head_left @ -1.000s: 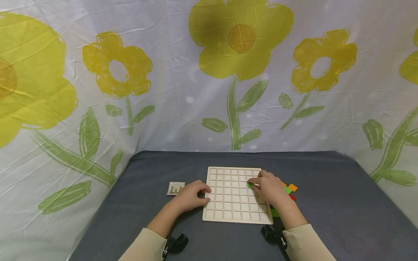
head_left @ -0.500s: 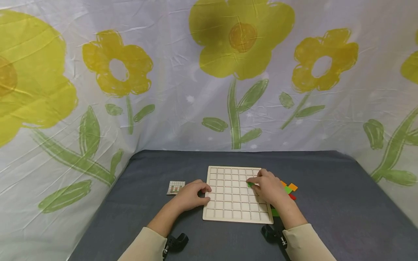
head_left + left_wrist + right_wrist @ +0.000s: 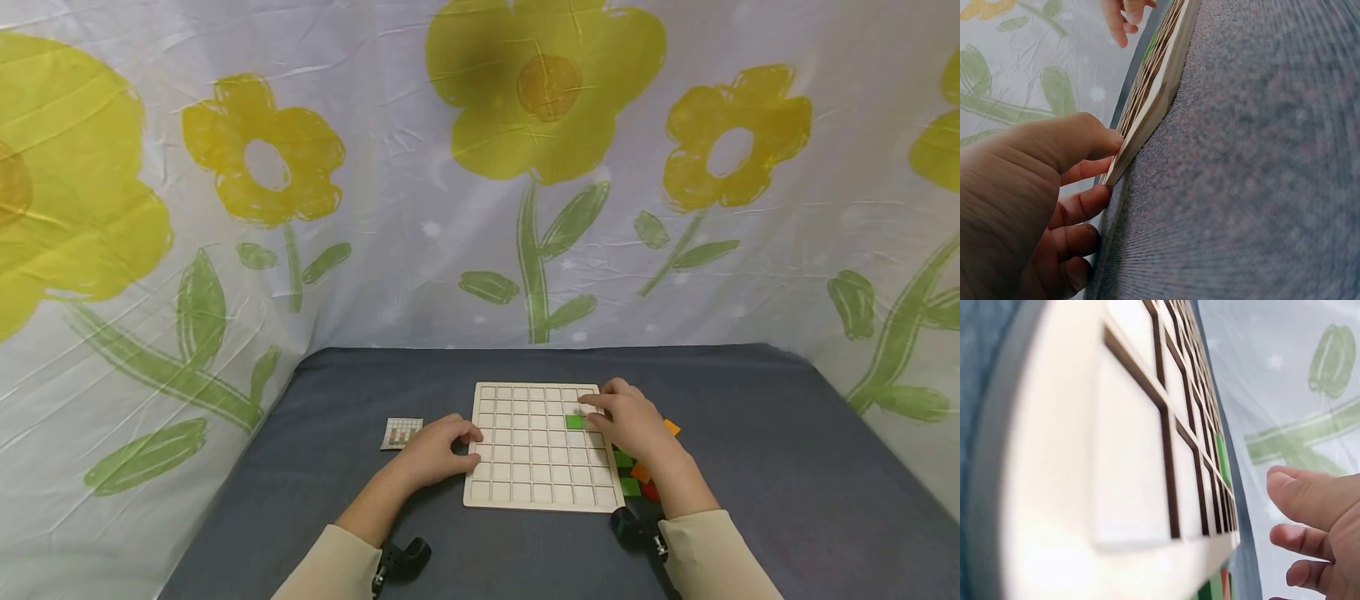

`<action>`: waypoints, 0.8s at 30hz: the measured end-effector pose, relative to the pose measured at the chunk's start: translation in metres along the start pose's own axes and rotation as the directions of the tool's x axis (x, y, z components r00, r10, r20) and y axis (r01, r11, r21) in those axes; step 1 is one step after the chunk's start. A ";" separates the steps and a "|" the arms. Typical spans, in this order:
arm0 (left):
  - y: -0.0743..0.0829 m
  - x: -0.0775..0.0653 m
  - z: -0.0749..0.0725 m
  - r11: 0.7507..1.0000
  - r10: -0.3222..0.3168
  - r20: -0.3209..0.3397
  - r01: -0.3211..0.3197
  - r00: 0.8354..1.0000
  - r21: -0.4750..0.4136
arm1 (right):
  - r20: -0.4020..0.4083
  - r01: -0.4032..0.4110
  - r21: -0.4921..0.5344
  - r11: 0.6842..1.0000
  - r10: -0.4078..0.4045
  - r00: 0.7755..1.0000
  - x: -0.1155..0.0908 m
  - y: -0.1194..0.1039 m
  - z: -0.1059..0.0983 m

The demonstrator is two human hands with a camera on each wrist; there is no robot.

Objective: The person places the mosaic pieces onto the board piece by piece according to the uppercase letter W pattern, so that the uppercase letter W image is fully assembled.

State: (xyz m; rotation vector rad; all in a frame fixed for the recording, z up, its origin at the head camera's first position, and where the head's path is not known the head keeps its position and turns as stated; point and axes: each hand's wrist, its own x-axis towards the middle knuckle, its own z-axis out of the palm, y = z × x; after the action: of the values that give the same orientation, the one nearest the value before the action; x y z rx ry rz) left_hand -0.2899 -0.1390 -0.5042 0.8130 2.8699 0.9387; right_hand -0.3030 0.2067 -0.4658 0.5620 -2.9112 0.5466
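A pale wooden grid board [image 3: 531, 450] lies on the dark cloth. My left hand [image 3: 442, 447] holds its left rim, thumb and index finger at the edge; in the left wrist view the thumb [image 3: 1097, 140] rests against the rim and the other fingers curl beside it. A single green square tile [image 3: 574, 422] sits in a cell toward the board's upper right. My right hand [image 3: 633, 423] hovers just right of that tile with thumb and fingers apart, holding nothing. From the right wrist, the tile [image 3: 1222, 459] shows as a thin green strip beyond the fingers.
Left of the board lies a small card [image 3: 401, 432] printed with a coloured grid. Loose tiles lie along the board's right side, including a green tile [image 3: 630, 487] and an orange tile [image 3: 672, 427], partly under my right forearm. A flowered curtain [image 3: 397, 275] stands behind the table.
My right hand has let go of the green tile, which stays on the board, and has moved slightly up and to the right. My left hand has stayed at the rim.
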 end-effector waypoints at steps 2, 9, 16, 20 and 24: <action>0.000 0.000 0.000 1.000 0.000 0.000 0.000 1.000 -0.001 | -0.015 0.006 0.007 1.000 -0.006 1.000 -0.001 0.003 -0.003; -0.003 0.002 0.002 1.000 0.000 -0.005 0.000 1.000 0.000 | -0.017 -0.039 0.057 0.998 0.040 0.999 -0.003 0.015 -0.012; -0.003 0.002 0.002 1.000 0.003 -0.006 -0.003 1.000 0.000 | -0.027 -0.093 0.090 0.992 0.095 0.995 -0.006 0.029 -0.018; -0.002 0.001 0.001 1.000 0.005 -0.006 -0.005 1.000 -0.004 | -0.026 -0.131 0.109 0.985 0.135 0.991 -0.010 0.038 -0.022; -0.001 0.001 0.001 1.000 0.005 -0.007 -0.005 1.000 -0.004 | -0.028 -0.161 0.109 0.981 0.165 0.986 -0.013 0.046 -0.025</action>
State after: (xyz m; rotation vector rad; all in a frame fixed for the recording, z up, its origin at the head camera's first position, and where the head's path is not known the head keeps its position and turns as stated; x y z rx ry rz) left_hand -0.2908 -0.1389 -0.5052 0.8186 2.8720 0.9500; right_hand -0.3070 0.2606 -0.4600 0.3219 -2.9231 0.7282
